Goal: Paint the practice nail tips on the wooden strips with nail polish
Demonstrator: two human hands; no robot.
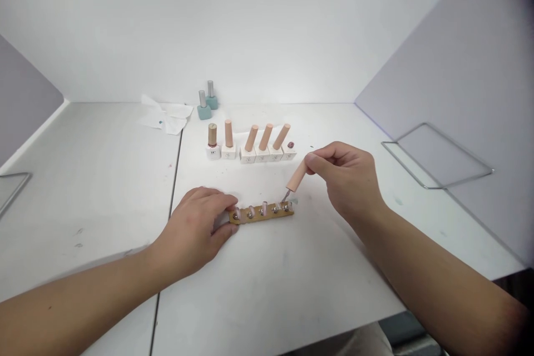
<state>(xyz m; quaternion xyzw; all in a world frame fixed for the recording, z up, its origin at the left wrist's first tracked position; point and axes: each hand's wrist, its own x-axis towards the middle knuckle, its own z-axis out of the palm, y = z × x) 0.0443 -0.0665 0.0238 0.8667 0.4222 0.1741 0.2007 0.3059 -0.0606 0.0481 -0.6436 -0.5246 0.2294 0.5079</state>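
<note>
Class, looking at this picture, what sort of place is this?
Probably a nail-art practice bench: small polish bottles, a holder strip of false nail tips, and a nail brush in the right hand.

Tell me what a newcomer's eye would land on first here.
A right hand at centre right pinches a peach cylindrical brush cap, its thin brush just above a narrow tan strip holding pale nail tips. The left hand grips the strip's left end. Behind stands a row of white square bottles with peach caps.
</note>
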